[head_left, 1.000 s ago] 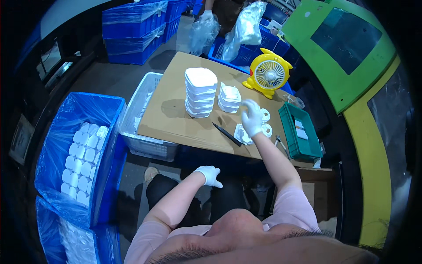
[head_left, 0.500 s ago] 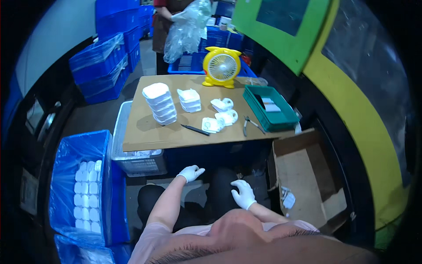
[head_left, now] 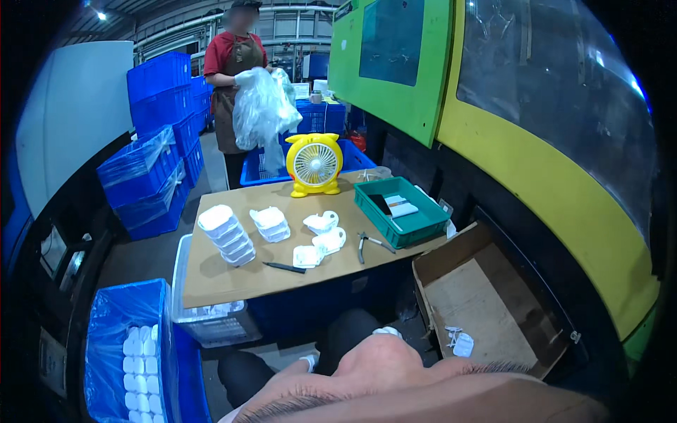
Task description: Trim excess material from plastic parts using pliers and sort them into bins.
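**Both hands down in the lap, white parts sitting on the table up ahead**

So the loose white plastic pieces [head_left: 321, 240] are lying in a small cluster on the cardboard-topped table [head_left: 233, 278], well ahead of both hands and not touched by either. Just left of the cluster there's a black knife [head_left: 284, 267] lying flat, and just right of it a pair of pliers [head_left: 371, 243].

The hands themselves are tucked way low, near the person's knees. Only a sliver of the gloved left hand [head_left: 308, 362] shows, and a bit of the gloved right hand [head_left: 386, 330] peeks over the person's head in the foreground. Honestly can't tell if either one is clenched or relaxed, too much is hidden.

Further out from the hands: two stacks of white lids, a tall one [head_left: 227, 235] on the left side of the table and a shorter one [head_left: 271, 223] beside it. A green tray [head_left: 402, 227] sits on the right end, a yellow fan [head_left: 314, 164] at the far edge. To the right of the hands there's an open cardboard box [head_left: 486, 303] on the floor, to the left a blue crate [head_left: 130, 352] full of white parts. Another person [head_left: 236, 77] stands past the table holding a clear plastic bag [head_left: 259, 109].
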A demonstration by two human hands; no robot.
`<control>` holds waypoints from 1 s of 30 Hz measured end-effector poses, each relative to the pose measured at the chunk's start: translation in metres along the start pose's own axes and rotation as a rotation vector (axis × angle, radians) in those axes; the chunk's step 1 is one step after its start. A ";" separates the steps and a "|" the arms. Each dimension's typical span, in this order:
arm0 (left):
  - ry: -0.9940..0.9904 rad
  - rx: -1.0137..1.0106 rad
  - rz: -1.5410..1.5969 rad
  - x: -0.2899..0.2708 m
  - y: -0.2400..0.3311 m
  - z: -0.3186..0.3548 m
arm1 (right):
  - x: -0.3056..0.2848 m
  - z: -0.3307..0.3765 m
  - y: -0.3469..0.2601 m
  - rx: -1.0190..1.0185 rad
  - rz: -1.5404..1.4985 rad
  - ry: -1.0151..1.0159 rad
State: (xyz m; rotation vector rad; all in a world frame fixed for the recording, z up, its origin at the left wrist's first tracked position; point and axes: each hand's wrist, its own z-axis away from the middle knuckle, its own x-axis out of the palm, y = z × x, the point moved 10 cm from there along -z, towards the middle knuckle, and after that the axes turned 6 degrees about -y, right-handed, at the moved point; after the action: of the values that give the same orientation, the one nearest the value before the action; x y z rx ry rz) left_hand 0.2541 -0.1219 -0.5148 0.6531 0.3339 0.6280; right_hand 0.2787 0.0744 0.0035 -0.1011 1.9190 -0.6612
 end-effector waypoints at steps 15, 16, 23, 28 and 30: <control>-0.508 -0.079 0.549 -0.060 0.195 -0.058 | -0.008 0.002 0.008 -0.012 -0.059 0.030; -0.536 -0.024 0.577 -0.064 0.208 -0.057 | -0.008 0.001 0.006 -0.026 -0.067 0.034; -0.429 -0.081 0.276 -0.071 0.193 -0.035 | -0.007 0.002 -0.002 -0.043 -0.067 0.014; -0.444 -0.036 0.302 -0.075 0.205 -0.036 | 0.003 0.002 -0.004 -0.085 -0.092 -0.007; -0.457 -0.023 0.307 -0.075 0.206 -0.037 | 0.001 0.001 -0.004 -0.066 -0.083 -0.006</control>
State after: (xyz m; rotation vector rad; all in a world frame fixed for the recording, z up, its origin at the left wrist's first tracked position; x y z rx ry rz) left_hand 0.0896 -0.0250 -0.4011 0.8116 -0.2035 0.7498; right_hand 0.2781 0.0704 0.0045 -0.2247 1.9397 -0.6525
